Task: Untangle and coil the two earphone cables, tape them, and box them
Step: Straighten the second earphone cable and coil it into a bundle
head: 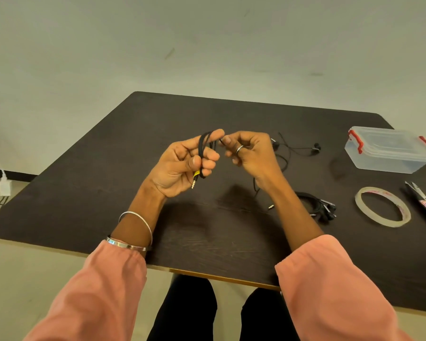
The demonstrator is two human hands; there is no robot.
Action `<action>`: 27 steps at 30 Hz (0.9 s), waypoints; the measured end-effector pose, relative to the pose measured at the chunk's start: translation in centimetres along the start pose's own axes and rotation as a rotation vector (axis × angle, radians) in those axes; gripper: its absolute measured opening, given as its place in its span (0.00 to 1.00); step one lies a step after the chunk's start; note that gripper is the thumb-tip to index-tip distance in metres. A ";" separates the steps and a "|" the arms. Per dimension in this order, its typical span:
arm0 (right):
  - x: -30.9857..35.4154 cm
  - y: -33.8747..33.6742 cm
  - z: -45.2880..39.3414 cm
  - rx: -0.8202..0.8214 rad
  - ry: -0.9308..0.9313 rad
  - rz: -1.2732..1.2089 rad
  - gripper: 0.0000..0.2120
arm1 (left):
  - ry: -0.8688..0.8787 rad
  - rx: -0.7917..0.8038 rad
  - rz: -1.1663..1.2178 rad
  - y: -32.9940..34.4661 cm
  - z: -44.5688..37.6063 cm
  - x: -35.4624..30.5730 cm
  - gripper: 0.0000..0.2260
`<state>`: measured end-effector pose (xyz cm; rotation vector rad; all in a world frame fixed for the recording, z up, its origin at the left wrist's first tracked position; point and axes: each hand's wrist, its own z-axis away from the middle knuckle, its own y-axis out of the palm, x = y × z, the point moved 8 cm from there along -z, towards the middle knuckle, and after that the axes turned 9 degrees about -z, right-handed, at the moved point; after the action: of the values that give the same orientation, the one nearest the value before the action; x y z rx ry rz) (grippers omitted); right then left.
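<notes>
The black earphone cable [205,148] is looped several times round the left hand [182,166], raised above the middle of the dark bench [108,193]; its gold plug [194,183] with a yellow tag hangs from the bottom of the loops, below the curled fingers [210,158] that grip the coil. At 3 o'clock of that hand, almost touching it, the right hand [250,153] pinches the cable's free run between thumb and forefinger; from behind it the rest of the cable trails to the bench, with the earbuds [316,146] lying at 3 o'clock. At 5 o'clock of the right hand, beside the forearm, lies the second cable [315,205], already bundled. Further toward 4 o'clock sit the tape roll [383,206] flat on the bench and the scissors [422,200] at the right edge. At 2 o'clock stands the clear plastic box [389,148] with red latches, lid on.
</notes>
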<state>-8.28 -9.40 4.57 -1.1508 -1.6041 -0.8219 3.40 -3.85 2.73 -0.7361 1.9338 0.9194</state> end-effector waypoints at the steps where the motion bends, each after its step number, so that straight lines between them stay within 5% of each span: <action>1: -0.3 0.5 0.1 0.035 0.013 0.001 0.07 | 0.017 -0.025 0.019 -0.3 0.0 -0.2 0.27; 4: -1.2 2.3 0.6 0.167 0.033 0.152 0.11 | 0.072 -0.142 0.082 -1.5 -0.1 -0.8 0.29; 6: -1.9 3.6 0.9 0.310 -0.040 0.505 0.16 | 0.105 -0.282 0.049 -2.7 0.0 -1.1 0.26; 10: -2.9 6.1 2.0 0.605 -0.174 1.012 0.09 | 0.118 -0.542 -0.061 -4.7 0.4 -1.2 0.15; 14: -2.0 6.7 2.8 0.658 -0.240 1.034 0.10 | 0.123 -0.664 -0.048 -5.7 0.6 -1.1 0.12; 27: 0.8 5.8 2.8 0.568 -0.348 0.813 0.13 | 0.082 -0.711 -0.133 -5.9 0.7 -0.7 0.08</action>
<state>-3.73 -4.75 4.44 -1.3857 -1.3106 0.3568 8.56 -6.50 1.23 -1.3029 1.5829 1.5299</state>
